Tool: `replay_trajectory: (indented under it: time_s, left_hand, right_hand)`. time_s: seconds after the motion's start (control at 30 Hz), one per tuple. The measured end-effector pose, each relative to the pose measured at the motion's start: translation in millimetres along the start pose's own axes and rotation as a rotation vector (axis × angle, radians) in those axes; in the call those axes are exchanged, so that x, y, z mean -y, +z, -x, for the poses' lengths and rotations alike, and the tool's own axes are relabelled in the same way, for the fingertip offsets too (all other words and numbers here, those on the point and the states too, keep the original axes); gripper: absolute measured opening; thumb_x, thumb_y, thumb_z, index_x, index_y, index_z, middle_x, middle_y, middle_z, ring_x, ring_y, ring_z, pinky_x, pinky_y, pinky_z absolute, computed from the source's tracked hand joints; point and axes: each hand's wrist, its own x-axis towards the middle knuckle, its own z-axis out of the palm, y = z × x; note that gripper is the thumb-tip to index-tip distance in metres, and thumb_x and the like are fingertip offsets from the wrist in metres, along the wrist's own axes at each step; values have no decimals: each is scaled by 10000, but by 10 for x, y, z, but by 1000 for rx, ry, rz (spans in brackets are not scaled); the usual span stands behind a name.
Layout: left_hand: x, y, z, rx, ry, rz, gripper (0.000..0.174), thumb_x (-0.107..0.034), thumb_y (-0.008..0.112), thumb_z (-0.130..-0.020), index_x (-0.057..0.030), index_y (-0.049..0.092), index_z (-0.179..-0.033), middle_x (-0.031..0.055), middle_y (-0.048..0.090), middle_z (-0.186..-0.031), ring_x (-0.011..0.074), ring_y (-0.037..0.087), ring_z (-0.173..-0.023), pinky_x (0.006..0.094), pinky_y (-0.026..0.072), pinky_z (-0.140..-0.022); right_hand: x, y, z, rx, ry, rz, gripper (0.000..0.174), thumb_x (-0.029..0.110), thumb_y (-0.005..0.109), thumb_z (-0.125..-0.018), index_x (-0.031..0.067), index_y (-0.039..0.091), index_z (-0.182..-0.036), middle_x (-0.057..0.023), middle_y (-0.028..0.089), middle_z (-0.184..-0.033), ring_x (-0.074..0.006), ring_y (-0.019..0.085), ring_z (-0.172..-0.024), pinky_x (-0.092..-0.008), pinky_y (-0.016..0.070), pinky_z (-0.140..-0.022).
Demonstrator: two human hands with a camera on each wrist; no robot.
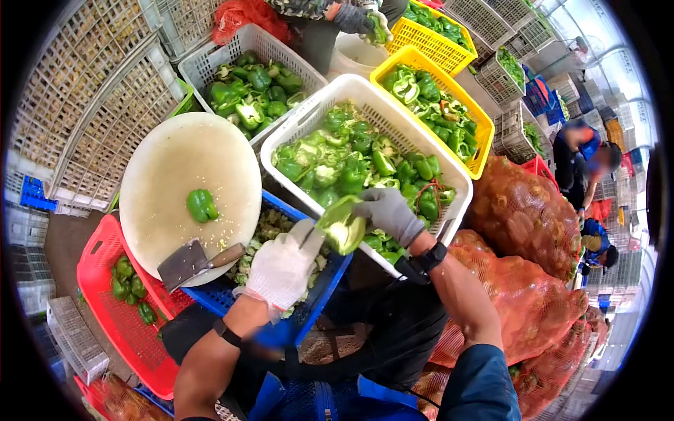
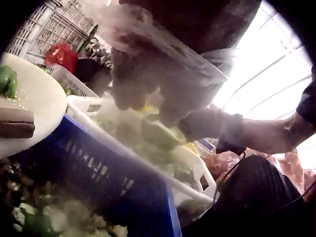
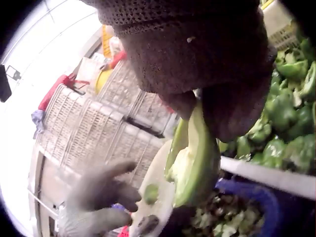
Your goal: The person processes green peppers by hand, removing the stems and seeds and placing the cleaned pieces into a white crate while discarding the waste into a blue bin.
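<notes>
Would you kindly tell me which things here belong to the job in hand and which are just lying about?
In use: pepper half held in the right hand; left hand beside it; blue crate of scraps beneath; white crate of cut peppers; cutting board; cleaver.
Lying about: yellow crate; mesh sacks; stacked grey crates.

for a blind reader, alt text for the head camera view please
A gloved right hand grips a green pepper half at the edge of a white crate of cut peppers, the gloved left hand open beside it. A cleaver lies on a round cutting board nearby.
</notes>
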Motion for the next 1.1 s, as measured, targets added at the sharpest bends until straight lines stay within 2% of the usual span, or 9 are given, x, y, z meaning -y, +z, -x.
replay_trajectory:
  time_s: [0.1, 0.23, 0.47, 0.6, 0.7, 0.73, 0.83, 0.97, 1.1]
  left_hand:
    - [-37, 19, 35, 68, 90, -124, 470, -184, 778, -868, -158, 698, -1330, 135, 680, -1247, 382, 735, -929, 513, 607, -728]
    - [-33, 75, 163, 281, 48, -121, 360, -243, 778, -863, -182, 714, -1212, 150, 701, -1013, 372, 747, -846, 514, 592, -646]
    - [-82, 243, 344, 167, -101, 97, 339, -205, 764, -816, -95, 716, -1133, 227, 723, -1106, 484, 730, -944, 561, 609, -816]
    - [-155, 193, 336, 283, -225, 102, 369, -253, 811, -800, -74, 756, -1118, 216, 749, -1085, 451, 746, -1009, 536, 616, -858]
    - [-120, 249, 334, 260, -286, 193, 399, -290, 872, -755, -63, 790, -1072, 204, 766, -1051, 423, 753, -1032, 509, 612, -883]
    - [-108, 263, 352, 200, -289, 243, 402, -300, 888, -737, -63, 798, -1048, 201, 769, -1038, 416, 754, -1031, 499, 609, -887]
    - [-81, 288, 330, 169, -290, 314, 437, -330, 931, -684, -68, 809, -1011, 204, 768, -1038, 413, 751, -1012, 470, 600, -889]
    - [-73, 372, 337, 72, -223, 283, 312, -270, 856, -754, -68, 781, -980, 207, 731, -966, 432, 734, -915, 506, 599, -809]
    - [-115, 387, 317, -37, -95, 49, 174, -205, 775, -804, -74, 719, -905, 196, 676, -881, 420, 710, -793, 536, 578, -705]
  right_hand:
    - [281, 318, 283, 61, -66, 97, 357, 288, 846, -919, -4, 853, -1125, -114, 819, -897, -182, 747, -724, -343, 640, -732]
    - [280, 715, 409, 27, -95, 137, 330, 276, 901, -873, -20, 838, -1006, -58, 766, -788, -124, 685, -679, -317, 577, -654]
    - [28, 1002, 434, -28, -10, 67, 387, 373, 870, -850, 15, 850, -995, -131, 802, -830, -208, 737, -743, -351, 606, -759]
    - [-35, 1087, 536, -23, -35, -9, 423, 438, 846, -888, 23, 853, -975, -147, 809, -861, -228, 762, -789, -355, 609, -788]
    - [-183, 1189, 551, 30, -65, -255, 466, 451, 830, -955, 1, 840, -1074, -129, 832, -1021, -203, 763, -889, -339, 606, -853]
    - [-235, 1255, 612, 142, -38, -514, 448, 407, 776, -1038, -13, 799, -1192, -95, 810, -1156, -176, 750, -995, -337, 602, -911]
    - [-485, 1439, 635, 573, 171, -1183, 385, 334, 729, -1079, -3, 755, -1265, -60, 782, -1184, -150, 739, -1025, -328, 602, -932]
    - [-556, 1579, 521, 500, 211, -1280, 279, 290, 689, -1099, 34, 760, -1184, -43, 775, -1117, -126, 727, -970, -303, 592, -903]
    - [-456, 1616, 469, 135, 93, -1054, 267, 250, 670, -1089, 4, 758, -1145, -20, 740, -1030, -136, 699, -917, -295, 562, -851]
